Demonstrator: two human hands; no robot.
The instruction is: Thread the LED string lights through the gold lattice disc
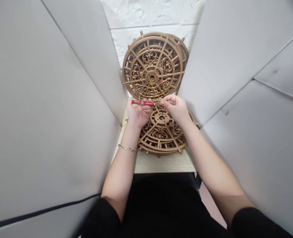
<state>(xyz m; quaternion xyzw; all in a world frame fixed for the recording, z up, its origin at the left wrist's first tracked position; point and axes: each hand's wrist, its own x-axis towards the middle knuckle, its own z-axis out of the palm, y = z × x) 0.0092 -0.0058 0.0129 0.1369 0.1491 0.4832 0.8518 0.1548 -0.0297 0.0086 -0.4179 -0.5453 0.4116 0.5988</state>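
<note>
one red pen-like tool (143, 103) in left hand (140, 114), yellow wire (154, 87) tight in right hand (177, 108), gold lattice discs (158, 116) beneath

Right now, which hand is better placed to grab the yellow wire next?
Probably the right hand: its pinched fingertips are close to the lower part of the yellow wire, while the left hand holds the red pen-shaped tool.

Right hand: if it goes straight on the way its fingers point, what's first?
Probably the near end of the red pen-like tool in the left hand; depth is unclear, so the right hand might pass above or below it.
</note>
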